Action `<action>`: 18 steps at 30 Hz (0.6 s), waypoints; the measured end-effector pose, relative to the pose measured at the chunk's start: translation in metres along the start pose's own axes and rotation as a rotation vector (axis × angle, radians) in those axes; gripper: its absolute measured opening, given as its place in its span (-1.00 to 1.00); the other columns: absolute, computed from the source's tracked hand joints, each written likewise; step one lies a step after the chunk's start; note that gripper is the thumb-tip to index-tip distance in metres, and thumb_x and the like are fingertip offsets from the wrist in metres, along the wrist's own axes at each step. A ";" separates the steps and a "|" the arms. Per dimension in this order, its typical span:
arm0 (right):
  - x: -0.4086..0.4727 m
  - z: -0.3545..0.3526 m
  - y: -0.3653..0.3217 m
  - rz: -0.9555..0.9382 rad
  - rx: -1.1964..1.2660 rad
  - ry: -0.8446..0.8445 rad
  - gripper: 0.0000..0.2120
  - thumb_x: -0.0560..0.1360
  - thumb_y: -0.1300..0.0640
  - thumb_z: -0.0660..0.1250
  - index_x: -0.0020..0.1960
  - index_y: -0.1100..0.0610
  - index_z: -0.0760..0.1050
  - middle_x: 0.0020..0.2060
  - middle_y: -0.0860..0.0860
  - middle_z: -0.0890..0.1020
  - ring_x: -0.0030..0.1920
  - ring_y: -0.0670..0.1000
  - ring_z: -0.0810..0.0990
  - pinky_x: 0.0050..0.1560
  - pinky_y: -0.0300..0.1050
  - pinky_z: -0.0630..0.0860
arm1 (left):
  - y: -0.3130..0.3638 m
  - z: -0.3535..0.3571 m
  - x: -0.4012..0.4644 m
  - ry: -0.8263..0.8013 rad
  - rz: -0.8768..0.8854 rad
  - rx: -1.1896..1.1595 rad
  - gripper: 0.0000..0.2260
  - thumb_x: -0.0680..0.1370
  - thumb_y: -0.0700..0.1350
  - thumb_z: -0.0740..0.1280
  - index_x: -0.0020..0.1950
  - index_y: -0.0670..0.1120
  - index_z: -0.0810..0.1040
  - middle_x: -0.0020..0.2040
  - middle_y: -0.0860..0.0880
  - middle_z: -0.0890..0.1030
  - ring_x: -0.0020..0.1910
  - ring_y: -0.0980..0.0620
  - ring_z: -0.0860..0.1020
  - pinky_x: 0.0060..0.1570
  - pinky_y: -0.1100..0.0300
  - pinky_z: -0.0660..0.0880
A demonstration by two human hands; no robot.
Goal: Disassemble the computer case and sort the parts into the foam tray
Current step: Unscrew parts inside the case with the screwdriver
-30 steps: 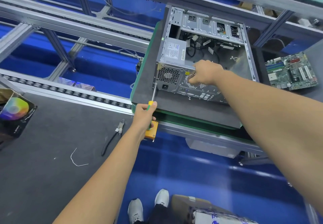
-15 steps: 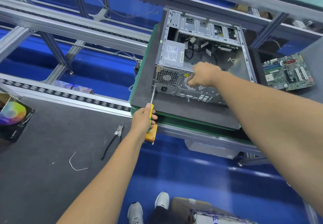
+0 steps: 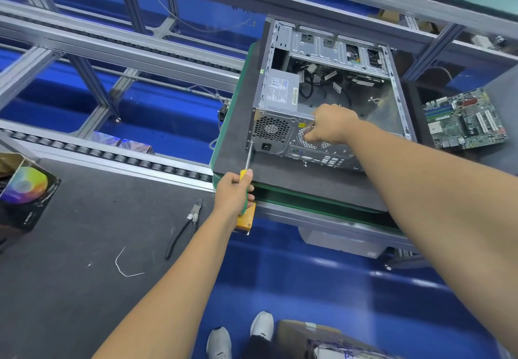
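Observation:
An open grey computer case (image 3: pixel 392 106) lies on its side on a dark foam pad (image 3: pixel 238 134). Its power supply (image 3: pixel 280 92) sits in the near left corner, with loose cables behind it. My left hand (image 3: pixel 234 193) grips a yellow-and-green screwdriver (image 3: pixel 246 175), whose tip rests at the case's lower left rear corner. My right hand (image 3: pixel 330 127) holds the top edge of the rear panel, fingers curled over the fan grille. A green motherboard (image 3: pixel 462 120) lies to the right of the case.
Black-handled pliers (image 3: pixel 185 224) and a white wire scrap (image 3: pixel 126 266) lie on the grey mat at left. A box with a colourful disc (image 3: pixel 25 187) stands at the far left. A roller conveyor (image 3: pixel 112 157) runs behind the mat. A cardboard box (image 3: pixel 322 342) sits near my feet.
Both hands keep their places; the screwdriver stays at the case's corner. The view has shifted only slightly.

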State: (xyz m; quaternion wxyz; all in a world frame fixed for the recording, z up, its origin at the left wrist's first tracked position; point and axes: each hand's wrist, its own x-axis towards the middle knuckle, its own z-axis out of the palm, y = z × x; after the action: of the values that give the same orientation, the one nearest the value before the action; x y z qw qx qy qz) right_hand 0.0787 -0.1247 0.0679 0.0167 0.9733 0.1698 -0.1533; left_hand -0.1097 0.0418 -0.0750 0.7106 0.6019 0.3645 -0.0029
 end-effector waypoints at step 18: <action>-0.003 0.000 0.001 -0.029 -0.001 0.020 -0.82 0.35 0.02 0.41 -0.27 0.13 0.51 -0.39 -0.02 0.57 -0.31 0.05 0.53 -0.33 -0.18 0.39 | 0.000 0.001 0.002 0.057 -0.074 -0.100 -0.63 0.44 0.05 0.61 -0.10 -0.09 0.46 -0.22 -0.08 0.60 -0.37 0.04 0.60 -0.41 0.20 0.54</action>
State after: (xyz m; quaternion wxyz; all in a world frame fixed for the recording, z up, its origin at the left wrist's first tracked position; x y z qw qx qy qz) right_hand 0.0760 -0.1263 0.0688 0.0135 0.9722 0.1843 -0.1438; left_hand -0.1073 0.0419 -0.0760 0.7284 0.5517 0.4062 0.0060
